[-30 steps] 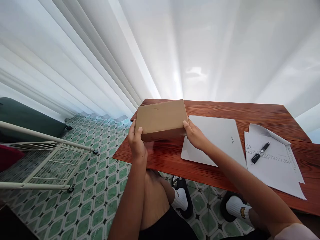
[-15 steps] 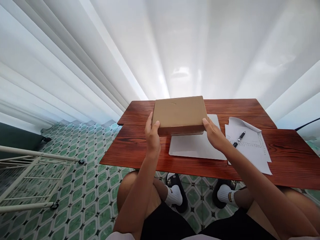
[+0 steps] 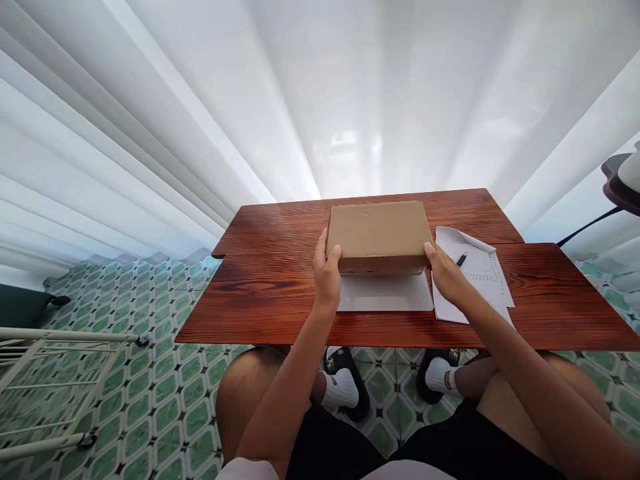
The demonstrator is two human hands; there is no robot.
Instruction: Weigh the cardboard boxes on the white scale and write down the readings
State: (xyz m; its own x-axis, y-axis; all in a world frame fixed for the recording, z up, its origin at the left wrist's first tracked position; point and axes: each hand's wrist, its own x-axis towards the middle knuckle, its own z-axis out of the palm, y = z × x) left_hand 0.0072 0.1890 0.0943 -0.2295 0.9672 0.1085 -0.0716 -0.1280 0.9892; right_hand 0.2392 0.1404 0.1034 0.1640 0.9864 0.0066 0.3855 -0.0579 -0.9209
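Note:
A brown cardboard box [image 3: 380,230] is held level between my two hands over the table. My left hand [image 3: 327,270] grips its left end, thumb near the front corner and fingers along the side. At the right end, my right hand [image 3: 445,270] has its thumb at the front corner; its other fingers are mostly hidden. Beneath the box lies a flat light-grey rectangular item [image 3: 385,297], partly covered from sight, perhaps a closed laptop. Whether the box touches it I cannot tell.
Papers with writing [image 3: 475,280] lie to the right, a black pen [image 3: 461,259] on top. The red-brown wooden table [image 3: 260,293] stands before a white curtain [image 3: 350,100]. A white wheeled metal rack [image 3: 65,387] is on the tiled floor at left. A dark-rimmed object [image 3: 620,175] shows at far right.
The box has moved rightward relative to the table and is now more level and straight over the grey item. My hands keep their hold. The view has shifted to the right.

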